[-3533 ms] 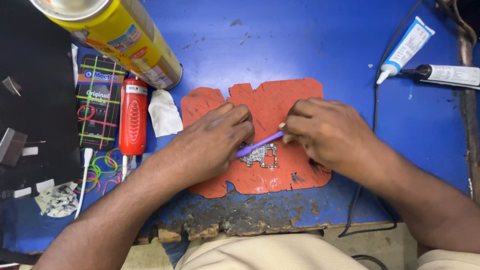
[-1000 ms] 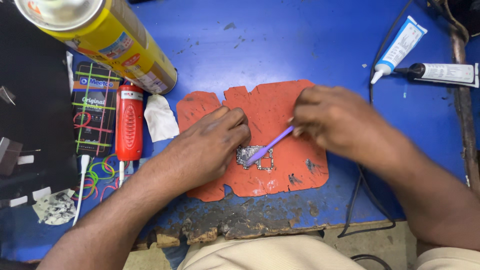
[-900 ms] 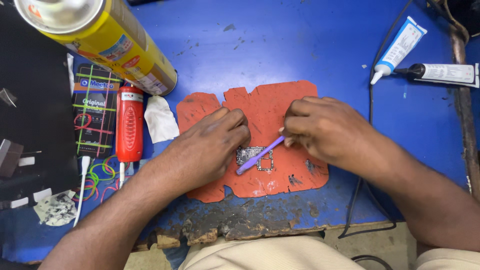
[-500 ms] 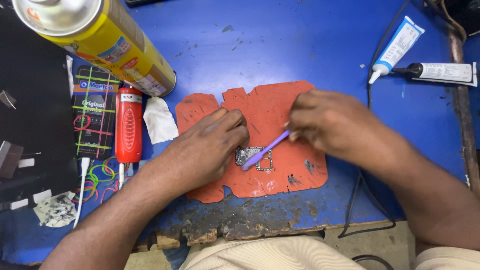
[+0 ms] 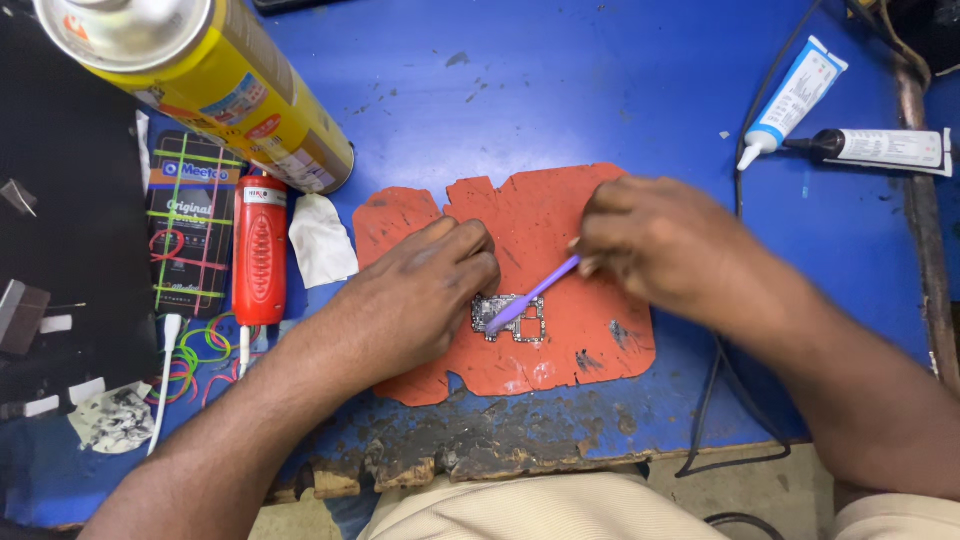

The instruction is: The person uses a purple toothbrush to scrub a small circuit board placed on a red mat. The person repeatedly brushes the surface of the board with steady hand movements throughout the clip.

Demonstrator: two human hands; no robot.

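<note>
A: Surroundings? 
B: Blue worktop (image 5: 600, 90). Yellow spray can (image 5: 200, 70) far left, red tool (image 5: 259, 250) beside a white wipe (image 5: 322, 240); two tubes (image 5: 795, 100) far right. Nothing blocks the orange mat (image 5: 540, 220).

A: Hands? 
B: Left hand (image 5: 420, 300) presses the small circuit board (image 5: 515, 320) at mat centre, fingers curled on its left edge. Right hand (image 5: 660, 240) pinches a purple brush (image 5: 535, 292), tip on the board.

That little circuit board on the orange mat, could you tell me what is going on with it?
A person works on the circuit board, which lies on the orange mat on a blue table. The left hand steadies its left edge. The right hand holds a purple tool with its tip on the board.
</note>
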